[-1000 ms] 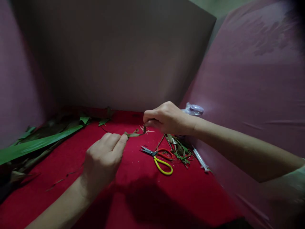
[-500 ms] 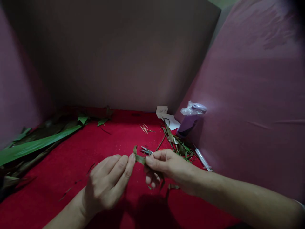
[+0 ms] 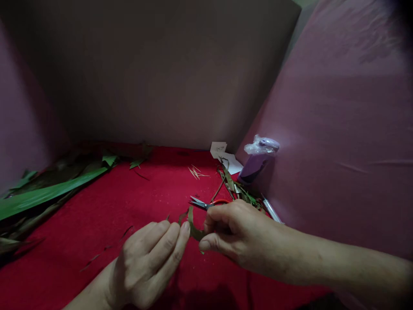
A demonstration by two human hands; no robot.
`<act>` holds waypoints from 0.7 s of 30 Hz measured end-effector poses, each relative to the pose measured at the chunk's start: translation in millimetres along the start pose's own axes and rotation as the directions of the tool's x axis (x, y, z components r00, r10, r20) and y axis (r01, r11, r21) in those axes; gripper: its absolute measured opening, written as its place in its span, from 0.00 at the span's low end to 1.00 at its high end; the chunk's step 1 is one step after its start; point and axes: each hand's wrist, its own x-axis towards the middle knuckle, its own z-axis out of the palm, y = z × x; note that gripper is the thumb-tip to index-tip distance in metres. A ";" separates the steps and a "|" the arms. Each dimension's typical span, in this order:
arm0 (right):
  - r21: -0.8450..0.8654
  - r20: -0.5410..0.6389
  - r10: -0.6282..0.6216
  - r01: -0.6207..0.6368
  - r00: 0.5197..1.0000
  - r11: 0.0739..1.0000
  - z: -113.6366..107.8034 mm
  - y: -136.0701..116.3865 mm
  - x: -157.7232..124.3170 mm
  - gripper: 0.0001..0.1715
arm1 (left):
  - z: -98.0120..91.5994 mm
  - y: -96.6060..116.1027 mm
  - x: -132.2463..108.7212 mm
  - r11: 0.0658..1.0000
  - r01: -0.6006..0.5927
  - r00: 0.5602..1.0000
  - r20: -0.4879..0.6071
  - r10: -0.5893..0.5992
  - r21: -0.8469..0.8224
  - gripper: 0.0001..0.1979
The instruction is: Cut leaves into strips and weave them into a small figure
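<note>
A narrow, curled strip of dull green leaf [image 3: 194, 231] stretches between my two hands. My left hand [image 3: 150, 256] is closed, pinching the strip's left part at the fingertips; thin ends poke up beyond them. The strip's right end runs in between the thumb and curled fingers of my right hand [image 3: 240, 234], where the exact grip is partly hidden. Just beyond lie scissors [image 3: 202, 203] with orange handles, blades slightly parted, the handles partly covered by my right hand.
Thin wooden sticks [image 3: 196, 173] lie on the red cloth [image 3: 161, 185]. Leaf scraps [image 3: 229, 178], white paper [image 3: 230, 162], a purple bottle [image 3: 254, 168] topped with clear plastic and a syringe-like tube [image 3: 271, 210] are at right. Long green leaves [image 3: 54, 191] lie at left.
My right hand has turned and come nearer, uncovering more of the scissors. The strip now curls upward more at my left fingertips. My left hand has shifted slightly right and down.
</note>
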 end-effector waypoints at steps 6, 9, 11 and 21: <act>-0.094 0.045 -0.055 0.059 0.998 0.994 -3.5 -4.8 4.5 0.09 | -3.9 6.3 3.5 1.000 0.007 1.000 0.024 -0.007 -0.013 0.14; -0.221 -0.107 -0.033 0.008 0.994 0.975 5.3 -4.2 -1.6 0.17 | -1.7 5.0 1.6 1.000 -0.004 1.000 -0.013 0.004 0.011 0.13; -0.265 -0.220 -0.004 -0.056 0.976 0.963 13.7 -2.9 -7.2 0.17 | -0.2 2.8 0.3 0.999 0.032 0.999 -0.030 -0.031 0.033 0.14; 0.731 -0.055 0.263 -0.141 0.963 0.668 48.6 4.5 -3.2 0.12 | 0.3 3.6 -0.3 0.995 0.073 0.996 -0.059 -0.069 0.072 0.14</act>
